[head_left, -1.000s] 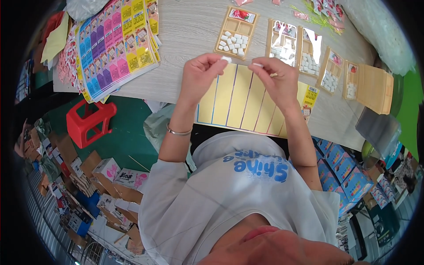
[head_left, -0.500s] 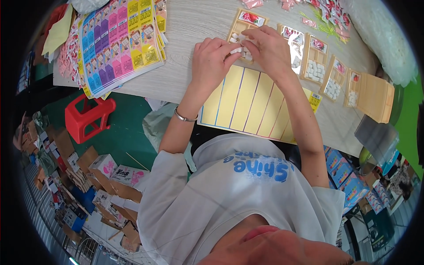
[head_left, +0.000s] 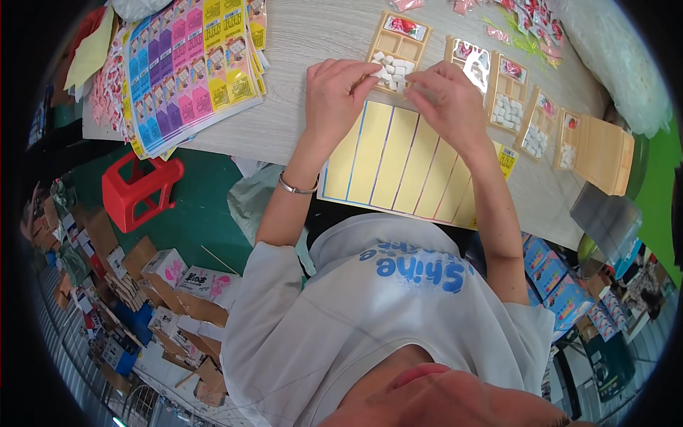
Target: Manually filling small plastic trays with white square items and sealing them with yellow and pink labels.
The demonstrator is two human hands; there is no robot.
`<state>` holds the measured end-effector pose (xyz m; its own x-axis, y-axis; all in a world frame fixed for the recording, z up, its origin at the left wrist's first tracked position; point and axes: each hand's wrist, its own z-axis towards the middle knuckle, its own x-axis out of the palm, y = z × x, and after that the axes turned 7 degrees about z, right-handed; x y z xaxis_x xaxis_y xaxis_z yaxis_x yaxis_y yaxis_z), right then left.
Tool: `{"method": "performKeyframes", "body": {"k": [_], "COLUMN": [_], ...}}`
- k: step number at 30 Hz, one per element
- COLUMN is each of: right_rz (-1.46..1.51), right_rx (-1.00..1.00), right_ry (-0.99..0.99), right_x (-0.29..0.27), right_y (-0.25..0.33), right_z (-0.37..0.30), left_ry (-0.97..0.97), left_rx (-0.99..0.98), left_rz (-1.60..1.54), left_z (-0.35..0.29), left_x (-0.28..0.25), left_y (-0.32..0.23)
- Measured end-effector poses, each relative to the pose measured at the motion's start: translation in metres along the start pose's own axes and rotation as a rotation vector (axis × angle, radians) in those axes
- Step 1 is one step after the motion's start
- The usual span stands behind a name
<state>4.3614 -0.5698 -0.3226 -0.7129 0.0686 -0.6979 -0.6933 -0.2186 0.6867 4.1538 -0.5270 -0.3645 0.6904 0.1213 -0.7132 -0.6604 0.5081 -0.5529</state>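
A tan compartment tray [head_left: 411, 49] lies in front of me, with a red printed packet [head_left: 404, 27] in its far compartment. Small white blocks [head_left: 395, 65] are heaped in its near compartment; the middle compartments show bare bottoms. My left hand [head_left: 333, 92] is at the tray's near left side, thumb and forefinger curled close together by the white blocks; what they grip is hidden. At the near right corner, my right hand [head_left: 452, 103] has bent fingers, with thumb and forefinger apart and nothing visible between them. A yellow striped sheet [head_left: 391, 164] lies below both hands.
Several similar filled trays [head_left: 509, 96] line the right side, with an open tan box [head_left: 605, 153] at the end. Printed colourful sheets [head_left: 192, 71] are stacked at left. Small packets [head_left: 530, 25] and a plastic bag [head_left: 615, 57] lie far right. A red stool [head_left: 142, 192] stands below.
My hands have moved apart, my right hand shifting right and nearer. The white block formerly between the left fingers no longer shows separately, and more of the filled near compartment is visible.
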Motion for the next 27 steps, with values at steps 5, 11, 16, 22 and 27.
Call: {"method": "performKeyframes", "body": {"k": [5,11,16,22,27], "right_rz": [-0.033,0.077,0.049,-0.021,-0.092], "right_rx": [-0.01,0.038,0.012,-0.117,-0.155], "right_ry": [0.017,-0.1,-0.15,-0.152,-0.139], "right_x": [0.014,0.013,0.013,0.022,0.025], "right_y": [-0.005,-0.009,-0.009,-0.007,-0.018], "right_z": [-0.01,-0.012,0.003,0.021,0.028], "left_ry": [0.008,0.018,-0.009,-0.083,-0.002], "left_rx": [0.006,-0.024,0.084,-0.119,0.031], "left_rz": [-0.006,-0.041,0.074,-0.024,0.062], "left_z": [0.009,0.024,0.03,0.017,0.0], "left_x": [-0.002,0.003,0.008,-0.004,-0.003], "left_y": [-0.002,-0.001,-0.004,-0.01,-0.021]}}
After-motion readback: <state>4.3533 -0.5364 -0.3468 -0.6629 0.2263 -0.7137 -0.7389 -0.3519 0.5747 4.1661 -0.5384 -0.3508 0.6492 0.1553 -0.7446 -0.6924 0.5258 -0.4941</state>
